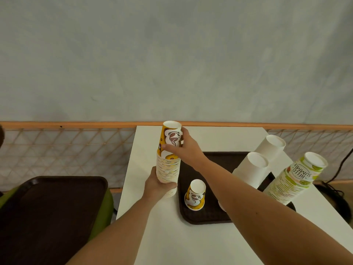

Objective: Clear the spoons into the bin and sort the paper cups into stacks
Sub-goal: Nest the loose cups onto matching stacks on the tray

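A canteen or café clearing area is suggested. A brown ribbed tray (208,217) is set on the white tabletop (172,241), and a second tray (53,207) is laid over a green bin (108,205) off its left edge. Disposable paper cups (168,169) are kept upside down in tall stacks, printed and plain. A wooden lattice (66,150) is fixed along a plain wall (172,54).

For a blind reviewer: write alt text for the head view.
The right hand grips a yellow cup atop a yellow stack, which the left hand holds on a white table. A lone cup stands upside down on a brown tray, near white cups and a lime-print stack.
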Tool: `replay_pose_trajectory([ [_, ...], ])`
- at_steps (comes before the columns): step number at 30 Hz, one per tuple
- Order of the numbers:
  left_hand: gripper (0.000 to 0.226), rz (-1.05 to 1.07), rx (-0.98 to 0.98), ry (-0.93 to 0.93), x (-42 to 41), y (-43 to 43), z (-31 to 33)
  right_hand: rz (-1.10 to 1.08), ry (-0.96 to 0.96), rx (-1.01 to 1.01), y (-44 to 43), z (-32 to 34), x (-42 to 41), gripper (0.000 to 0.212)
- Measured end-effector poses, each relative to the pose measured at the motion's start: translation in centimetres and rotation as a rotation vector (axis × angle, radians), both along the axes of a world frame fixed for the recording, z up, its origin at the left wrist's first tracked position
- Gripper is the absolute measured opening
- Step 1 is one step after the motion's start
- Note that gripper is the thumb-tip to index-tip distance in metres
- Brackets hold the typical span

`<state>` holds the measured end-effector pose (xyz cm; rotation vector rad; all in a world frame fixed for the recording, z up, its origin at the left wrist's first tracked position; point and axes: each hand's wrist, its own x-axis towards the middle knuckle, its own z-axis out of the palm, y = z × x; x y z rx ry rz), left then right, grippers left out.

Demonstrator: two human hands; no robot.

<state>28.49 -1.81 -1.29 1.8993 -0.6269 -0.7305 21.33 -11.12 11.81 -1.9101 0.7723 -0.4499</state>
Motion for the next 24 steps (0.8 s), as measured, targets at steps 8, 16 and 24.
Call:
replay_pose_trajectory([
  [8, 0.076, 0.012, -0.006, -0.011, -3.5, 2.0, 2.2, -0.015, -0.077, 0.11, 0.6, 0.5, -2.4, 0.062],
  [16, 0.077, 0.053, -0.008, -0.002, -6.4, 3.5, 3.3, -0.013, -0.17, 0.132, 1.0, 2.1, -4.5, 0.058],
  [24, 0.077, 0.078, 0.04, -0.005, -8.3, 4.8, 2.9, -0.024, -0.321, 0.129, 1.0, 4.6, -5.9, 0.05],
])
